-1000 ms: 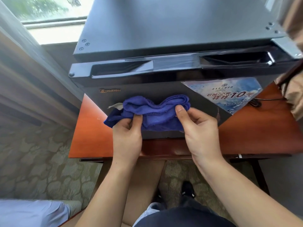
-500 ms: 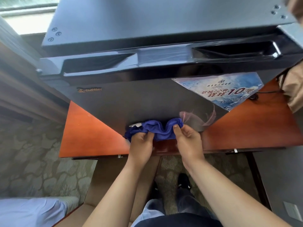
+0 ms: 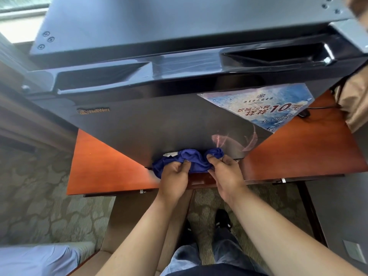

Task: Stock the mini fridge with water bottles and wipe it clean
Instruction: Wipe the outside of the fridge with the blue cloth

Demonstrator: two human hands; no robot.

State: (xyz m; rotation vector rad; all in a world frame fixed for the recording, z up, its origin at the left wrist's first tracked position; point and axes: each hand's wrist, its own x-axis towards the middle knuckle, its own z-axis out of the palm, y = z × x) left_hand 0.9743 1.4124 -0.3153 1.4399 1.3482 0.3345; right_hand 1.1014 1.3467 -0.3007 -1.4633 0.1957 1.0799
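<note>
A black mini fridge (image 3: 159, 124) stands shut on a reddish wooden table (image 3: 103, 168), seen from above. A bunched blue cloth (image 3: 191, 158) lies against the bottom of the fridge door. My left hand (image 3: 175, 176) grips the cloth's left part and my right hand (image 3: 225, 172) pinches its right end, both pressing it to the door's lower edge. A blue price sticker (image 3: 264, 106) sits at the door's upper right. No water bottles are in view.
The table's front edge (image 3: 199, 186) runs just under my hands. Patterned carpet (image 3: 35, 196) lies to the left, a curtain (image 3: 356, 100) hangs at the right with a black cable (image 3: 304, 113) beside it. My feet (image 3: 223, 220) stand below the table.
Both hands have slid the cloth down the fridge door, from its middle to its bottom edge, and the cloth is bunched tighter between them.
</note>
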